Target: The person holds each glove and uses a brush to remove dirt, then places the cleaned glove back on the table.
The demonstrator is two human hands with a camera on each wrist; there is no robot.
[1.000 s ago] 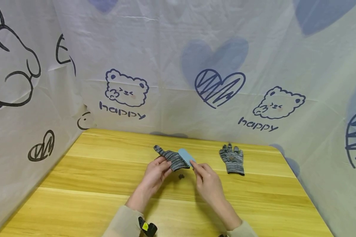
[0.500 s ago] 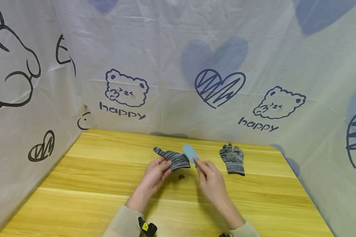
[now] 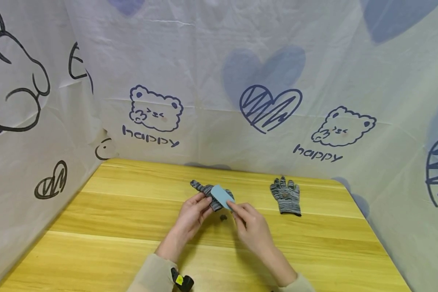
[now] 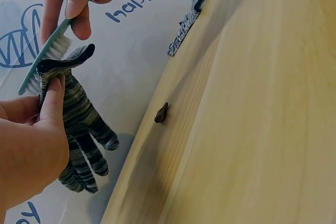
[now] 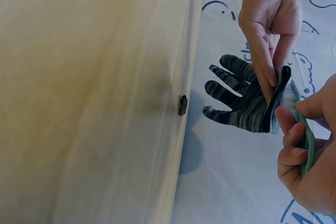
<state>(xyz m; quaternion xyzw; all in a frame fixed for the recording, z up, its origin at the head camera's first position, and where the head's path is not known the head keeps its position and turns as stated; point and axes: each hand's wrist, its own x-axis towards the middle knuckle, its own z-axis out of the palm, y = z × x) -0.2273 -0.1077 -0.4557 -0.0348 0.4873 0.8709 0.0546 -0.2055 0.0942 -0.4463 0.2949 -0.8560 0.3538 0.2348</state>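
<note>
My left hand (image 3: 192, 213) pinches a grey-and-black striped knit glove (image 3: 205, 189) above the table, its cuff toward the right. In the right wrist view the fingers of this glove (image 5: 231, 98) spread away from the hand. My right hand (image 3: 254, 228) grips a light blue-green brush (image 3: 221, 196) by its handle. The brush lies across the glove and hides part of it in the head view. White bristles (image 4: 56, 50) face the knit fabric beside the cuff in the left wrist view. On the table below sits a small dark lump (image 3: 223, 217).
A matching glove (image 3: 290, 200) lies flat to the right, fingers pointing away, with a brownish spot on it. The wooden table (image 3: 131, 227) ends at a printed white cloth (image 3: 208, 93) hung behind and at both sides.
The brush moves right, off toward the cuff's edge, then back left over the glove, carried by my right hand. My left hand and its glove stay nearly in place.
</note>
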